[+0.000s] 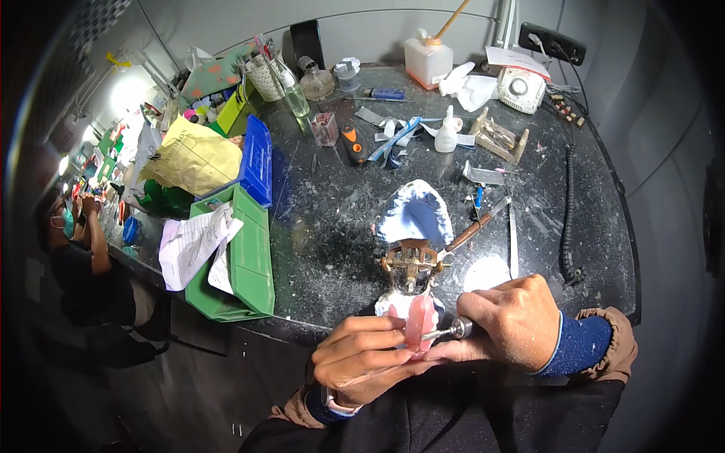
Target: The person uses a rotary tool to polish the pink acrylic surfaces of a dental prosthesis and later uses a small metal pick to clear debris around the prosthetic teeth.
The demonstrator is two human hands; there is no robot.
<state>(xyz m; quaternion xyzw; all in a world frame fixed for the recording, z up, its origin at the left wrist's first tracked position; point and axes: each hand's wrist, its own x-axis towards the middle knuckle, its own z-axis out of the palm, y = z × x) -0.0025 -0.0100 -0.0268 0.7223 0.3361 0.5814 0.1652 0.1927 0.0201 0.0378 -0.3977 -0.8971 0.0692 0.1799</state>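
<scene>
My left hand [361,361] grips a pink denture base [419,323] in front of the bench edge. My right hand [512,321] holds a metal rotary handpiece [451,330], and its tip touches the pink piece. Just beyond, on the dark bench [325,226], stands a brass articulator [410,262] carrying a pale blue plaster cast [414,214]. A knife with a wooden handle [477,224] lies to the right of the cast.
Green bins [249,260] with papers [192,243] and a blue box [257,158] sit at the left. Bottles, a white jug [427,60], a white motor unit [521,89] and small tools crowd the back. A coiled black cable [568,219] runs along the right. Another person [75,257] sits far left.
</scene>
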